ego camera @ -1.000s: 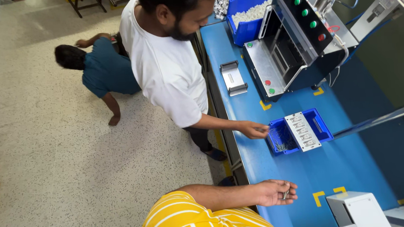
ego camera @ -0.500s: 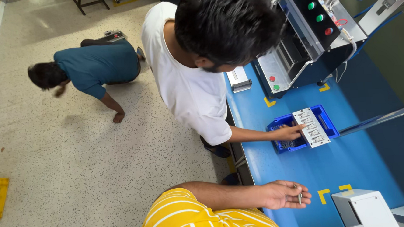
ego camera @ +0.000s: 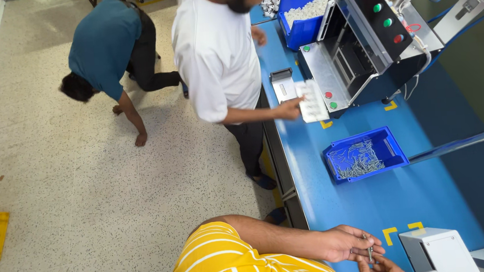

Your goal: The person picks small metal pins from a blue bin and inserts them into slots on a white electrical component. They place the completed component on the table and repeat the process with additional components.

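While the left hand (ego camera: 344, 243) pinched a small screw (ego camera: 370, 251), the right hand (ego camera: 380, 268) curled beneath, grip unclear; blue screw bin (ego camera: 391, 143) remained well stocked.

We have one view only, from a head-worn camera set high and looking steeply down. It faces along the blue workbench (ego camera: 369, 201), which fills the right of the frame, with floor (ego camera: 60, 192) on the left. The wearer's hands sit close at the bottom edge; the machine (ego camera: 360, 50) lies farther off at the top.
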